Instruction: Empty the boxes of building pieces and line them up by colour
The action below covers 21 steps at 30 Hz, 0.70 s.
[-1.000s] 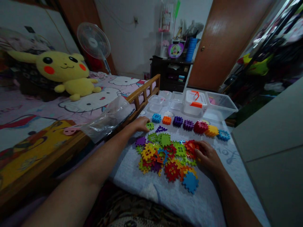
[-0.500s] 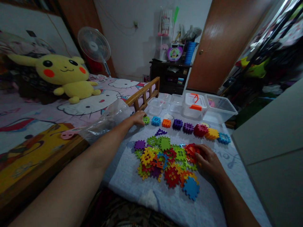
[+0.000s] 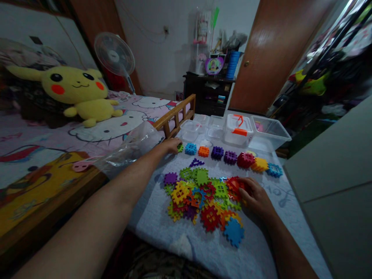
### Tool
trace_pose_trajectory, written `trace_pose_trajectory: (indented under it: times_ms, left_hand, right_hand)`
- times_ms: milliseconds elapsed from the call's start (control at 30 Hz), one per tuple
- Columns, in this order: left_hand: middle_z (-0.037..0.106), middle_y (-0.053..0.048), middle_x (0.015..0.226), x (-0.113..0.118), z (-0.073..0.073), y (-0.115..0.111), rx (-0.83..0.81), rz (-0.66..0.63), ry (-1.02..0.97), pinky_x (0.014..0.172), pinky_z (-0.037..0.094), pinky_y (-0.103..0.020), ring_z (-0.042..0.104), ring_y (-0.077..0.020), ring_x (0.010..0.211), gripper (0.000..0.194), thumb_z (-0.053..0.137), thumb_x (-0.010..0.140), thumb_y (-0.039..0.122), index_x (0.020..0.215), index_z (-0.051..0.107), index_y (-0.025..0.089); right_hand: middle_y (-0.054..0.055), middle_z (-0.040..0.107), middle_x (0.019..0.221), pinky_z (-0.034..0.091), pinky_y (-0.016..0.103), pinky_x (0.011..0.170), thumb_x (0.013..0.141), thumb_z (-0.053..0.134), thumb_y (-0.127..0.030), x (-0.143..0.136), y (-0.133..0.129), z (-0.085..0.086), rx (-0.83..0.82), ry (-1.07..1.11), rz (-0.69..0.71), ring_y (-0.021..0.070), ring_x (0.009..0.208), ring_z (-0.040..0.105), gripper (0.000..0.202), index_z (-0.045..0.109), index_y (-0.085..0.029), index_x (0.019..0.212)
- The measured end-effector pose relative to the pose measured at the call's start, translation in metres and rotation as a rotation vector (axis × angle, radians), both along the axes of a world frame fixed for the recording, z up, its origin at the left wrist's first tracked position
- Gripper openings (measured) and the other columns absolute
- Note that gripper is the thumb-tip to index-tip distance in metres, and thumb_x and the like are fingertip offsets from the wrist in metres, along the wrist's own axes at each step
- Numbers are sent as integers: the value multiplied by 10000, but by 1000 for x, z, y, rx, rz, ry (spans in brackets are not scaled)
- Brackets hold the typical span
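My left hand [image 3: 173,145] is closed around the small green stack [image 3: 180,148] at the left end of a row of stacked tiles. Rightward in that row come a light blue stack [image 3: 191,148], an orange one [image 3: 204,151], purple ones, a red one [image 3: 245,159], a yellow one [image 3: 259,164] and a blue one [image 3: 274,170]. My right hand [image 3: 253,193] rests at the right edge of a loose pile of colourful toothed tiles [image 3: 201,176], its fingers pinched at a red tile [image 3: 234,186]. A purple triangle [image 3: 197,162] lies between pile and row.
Clear plastic boxes [image 3: 270,130], one with an orange-handled lid [image 3: 240,126], stand behind the row. A plastic bag [image 3: 130,149] and a wooden bed rail [image 3: 174,116] are at the left. A white cabinet [image 3: 334,166] borders the right side.
My left hand has shifted slightly right and covers more of the green stack. My right hand stays at the red tile, and the view has moved very slightly.
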State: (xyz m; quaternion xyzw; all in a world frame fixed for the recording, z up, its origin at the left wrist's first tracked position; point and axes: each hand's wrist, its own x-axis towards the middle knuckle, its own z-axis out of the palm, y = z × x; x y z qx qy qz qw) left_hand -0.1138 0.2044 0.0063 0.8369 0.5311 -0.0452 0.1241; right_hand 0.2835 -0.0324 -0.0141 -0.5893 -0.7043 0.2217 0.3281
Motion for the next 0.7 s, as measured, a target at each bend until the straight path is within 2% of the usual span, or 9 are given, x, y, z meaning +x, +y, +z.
trace_pose_trajectory:
  times_ms: [167,567,700]
  left_hand:
    - [636,-56,1156,-2,-1,-4,0,-13,32,966,457,-347,568,-279,1095,623,645,517,203,1140,642,223]
    - [624,-72,1255,-8,-3,-9,18,-36,10,1040,425,-358,560,-289,1183,693,615,547,182,1240,604,212]
    - [633,-73,1245,-10,-4,-10,20,-40,-2,1023,439,-358,579,-290,1153,676,615,546,181,1222,619,205]
  right_hand:
    - [101,692,1073,516,396,877,839,566,-369,1,1,-1,11,1,7,260,970,655,339,704,-195,1095]
    - [105,684,1061,518,393,855,848,552,-391,1,1,-1,7,-2,10,259,953,655,344,699,-190,1084]
    - [102,685,1065,515,401,870,836,557,-386,2,1,-2,12,-9,8,260,960,653,352,701,-191,1091]
